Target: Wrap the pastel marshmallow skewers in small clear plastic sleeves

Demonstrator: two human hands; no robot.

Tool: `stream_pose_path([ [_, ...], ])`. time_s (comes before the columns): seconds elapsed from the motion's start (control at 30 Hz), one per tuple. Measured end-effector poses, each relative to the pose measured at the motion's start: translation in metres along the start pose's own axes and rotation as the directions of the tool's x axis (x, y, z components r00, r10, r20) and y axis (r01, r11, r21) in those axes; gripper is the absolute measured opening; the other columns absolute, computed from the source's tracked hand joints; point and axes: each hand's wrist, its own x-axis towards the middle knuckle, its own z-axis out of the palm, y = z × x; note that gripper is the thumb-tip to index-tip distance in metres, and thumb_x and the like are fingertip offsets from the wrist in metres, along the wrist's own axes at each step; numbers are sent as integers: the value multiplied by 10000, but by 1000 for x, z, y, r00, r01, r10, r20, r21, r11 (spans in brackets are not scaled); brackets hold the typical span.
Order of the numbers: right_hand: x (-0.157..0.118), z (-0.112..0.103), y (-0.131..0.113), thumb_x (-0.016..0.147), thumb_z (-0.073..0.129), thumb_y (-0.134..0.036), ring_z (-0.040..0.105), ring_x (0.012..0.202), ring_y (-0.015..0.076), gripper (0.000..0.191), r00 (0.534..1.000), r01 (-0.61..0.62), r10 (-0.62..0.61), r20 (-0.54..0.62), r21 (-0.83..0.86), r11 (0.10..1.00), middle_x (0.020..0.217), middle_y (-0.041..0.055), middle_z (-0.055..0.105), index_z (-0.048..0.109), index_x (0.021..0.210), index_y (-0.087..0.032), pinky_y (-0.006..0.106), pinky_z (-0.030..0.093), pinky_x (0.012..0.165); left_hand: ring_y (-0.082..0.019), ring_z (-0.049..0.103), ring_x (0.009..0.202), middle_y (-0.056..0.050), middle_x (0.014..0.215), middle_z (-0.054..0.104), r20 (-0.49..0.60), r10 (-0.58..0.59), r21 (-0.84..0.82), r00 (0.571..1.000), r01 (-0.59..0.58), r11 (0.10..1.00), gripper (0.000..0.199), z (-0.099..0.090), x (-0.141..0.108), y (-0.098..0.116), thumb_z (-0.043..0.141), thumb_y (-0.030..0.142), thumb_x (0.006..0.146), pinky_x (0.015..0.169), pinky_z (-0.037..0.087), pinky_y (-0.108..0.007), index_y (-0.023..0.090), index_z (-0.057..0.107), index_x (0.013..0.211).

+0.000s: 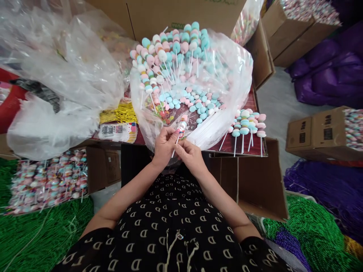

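Near the table's front edge, a small candy skewer in a clear printed wrapper points up and away from me. My left hand is closed on the lower end of the wrapper, around the white stick. Beside it my right hand pinches at the stick and the wrapper's bottom; the fingertips of both hands nearly meet. Just beyond lie loose pink, blue and white candies, gummy pieces and a bundle of white sticks on a plastic sheet. Many finished skewers are piled behind them.
More unwrapped skewers lie at the table's right corner. Yellow ties and flat printed wrappers are at left, beside large plastic bags. An open carton stands below right; a box of wrapped skewers sits lower left.
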Motion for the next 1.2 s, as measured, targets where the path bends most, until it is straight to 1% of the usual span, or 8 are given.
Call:
stream_pose_path([
  [0.13, -4, 8, 8, 842, 702, -618, 552, 482, 114, 411, 994, -112, 111, 20, 235, 966, 596, -35, 637, 609, 817, -219, 227, 442, 456, -83, 546, 600, 56, 683, 597, 12, -89, -37, 996, 89, 995, 211, -1, -3, 6, 784, 364, 856, 605, 477, -210, 220, 629, 850],
  [0.23, -8, 7, 13, 883, 661, -640, 573, 461, 113, 422, 993, -99, 113, -35, 268, 958, 611, -36, 668, 608, 910, -222, 210, 426, 419, -97, 561, 599, 49, 663, 609, 34, -71, 31, 997, 70, 997, 230, -5, -4, 13, 794, 394, 845, 607, 483, -225, 225, 638, 830],
  [0.33, -8, 1, 14, 931, 615, -631, 553, 439, 98, 411, 995, -23, 42, -89, 206, 978, 617, -49, 659, 607, 980, -223, 207, 417, 417, -122, 609, 692, 19, 741, 665, 89, 97, 222, 991, -115, 968, 209, -10, -4, 21, 765, 387, 869, 693, 512, -258, 219, 659, 805],
  [0.43, -4, -5, 13, 973, 594, -574, 537, 436, 98, 359, 987, 71, -55, -154, 105, 992, 632, -53, 657, 605, 1070, -229, 227, 440, 441, -128, 602, 710, 11, 763, 669, 194, 279, 391, 941, -335, 857, 154, -12, -6, 27, 704, 319, 923, 712, 498, -264, 219, 670, 811],
  [0.57, 1, -4, 13, 1024, 535, -437, 548, 469, 132, 367, 956, 189, -205, -211, -96, 977, 614, -60, 631, 585, 1323, -230, 273, 493, 508, -126, 604, 714, 17, 772, 658, 315, 433, 441, 845, -534, 721, 99, -11, -7, 30, 657, 224, 955, 698, 478, -249, 226, 670, 857],
  [0.7, 3, 3, 15, 1031, 502, -409, 578, 525, 159, 333, 938, 250, -277, -210, -148, 957, 596, -43, 599, 668, 1255, -227, 293, 521, 543, -134, 618, 739, 11, 788, 668, 390, 489, 459, 781, -624, 632, 87, -10, -7, 30, 628, 186, 963, 705, 480, -248, 231, 667, 901],
  [1.0, 3, 3, 17, 1027, 531, -515, 544, 461, 131, 335, 966, 202, -184, -181, 87, 975, 657, -32, 616, 656, 1194, -253, 275, 493, 457, -129, 624, 687, -10, 873, 702, 176, 421, 612, 890, -434, 661, 161, -15, -3, 25, 621, 359, 966, 670, 484, -260, 214, 598, 1031],
  [1.2, -2, 0, 23, 1049, 503, -456, 572, 481, 143, 322, 944, 248, -257, -209, -70, 966, 633, -41, 633, 631, 1268, -258, 280, 522, 501, -171, 592, 697, -22, 765, 635, 306, 387, 659, 870, -487, 573, 223, -14, 1, 28, 499, 371, 1012, 661, 430, -298, 222, 583, 870],
])
